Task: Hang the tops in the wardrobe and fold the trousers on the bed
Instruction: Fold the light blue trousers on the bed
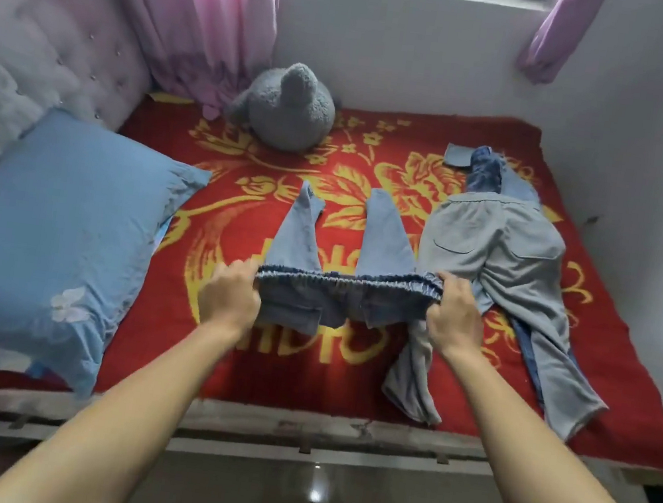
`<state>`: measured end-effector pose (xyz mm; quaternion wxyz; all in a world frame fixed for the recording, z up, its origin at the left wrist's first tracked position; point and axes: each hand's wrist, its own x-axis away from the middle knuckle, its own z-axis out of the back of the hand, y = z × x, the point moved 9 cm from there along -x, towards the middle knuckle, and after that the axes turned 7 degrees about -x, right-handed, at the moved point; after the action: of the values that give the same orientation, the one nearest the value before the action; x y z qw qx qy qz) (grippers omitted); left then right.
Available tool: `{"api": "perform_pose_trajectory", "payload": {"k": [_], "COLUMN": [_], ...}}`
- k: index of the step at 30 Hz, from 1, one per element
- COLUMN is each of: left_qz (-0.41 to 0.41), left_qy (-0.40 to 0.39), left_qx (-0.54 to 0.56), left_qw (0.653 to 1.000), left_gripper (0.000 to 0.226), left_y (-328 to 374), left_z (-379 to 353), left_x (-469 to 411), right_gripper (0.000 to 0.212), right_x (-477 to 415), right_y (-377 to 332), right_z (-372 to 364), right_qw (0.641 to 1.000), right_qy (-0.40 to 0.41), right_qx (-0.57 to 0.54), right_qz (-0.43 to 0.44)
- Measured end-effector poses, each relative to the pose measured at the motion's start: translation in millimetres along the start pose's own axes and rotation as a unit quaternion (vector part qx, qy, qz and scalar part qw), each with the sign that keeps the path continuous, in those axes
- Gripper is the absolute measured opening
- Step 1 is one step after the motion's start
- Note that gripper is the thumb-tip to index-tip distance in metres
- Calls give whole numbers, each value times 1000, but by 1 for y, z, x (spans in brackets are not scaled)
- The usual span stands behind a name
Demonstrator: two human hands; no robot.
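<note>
Jeans point(348, 291) held taut by the waistband — left hand point(230, 295) and right hand point(453, 314) gripping its ends (2 legs splayed) — could fold crooked or snag the grey trousers point(501, 251).

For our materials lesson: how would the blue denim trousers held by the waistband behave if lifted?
Probably floppy: the blue denim trousers droop between the left hand and right hand, legs limp on the red flowered blanket. Likely easy to hold: the gathered elastic waistband bunches in each grip.
</note>
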<state>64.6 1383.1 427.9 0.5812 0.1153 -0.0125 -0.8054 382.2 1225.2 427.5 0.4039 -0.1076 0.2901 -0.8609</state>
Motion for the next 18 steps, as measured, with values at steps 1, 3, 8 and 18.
{"api": "perform_pose_trajectory", "payload": {"k": [1, 3, 8, 18], "left_qz": [2, -17, -77, -107], "left_qy": [52, 140, 282, 311], "left_qx": [51, 118, 260, 495], "left_qw": [997, 983, 920, 804], "left_gripper": [37, 31, 38, 43], "left_y": [0, 2, 10, 28], "left_z": [33, 99, 250, 393], "left_x": [-23, -66, -140, -196], "right_gripper": [53, 52, 53, 59], "right_x": [-13, -33, -56, -84], "right_y": [-27, -84, -202, -305], "right_z": [23, 73, 191, 300], "right_qw": [998, 984, 923, 850], "right_qy": [46, 134, 303, 418], "right_qx": [-32, -88, -173, -222], "right_qz": [20, 77, 165, 231]}}
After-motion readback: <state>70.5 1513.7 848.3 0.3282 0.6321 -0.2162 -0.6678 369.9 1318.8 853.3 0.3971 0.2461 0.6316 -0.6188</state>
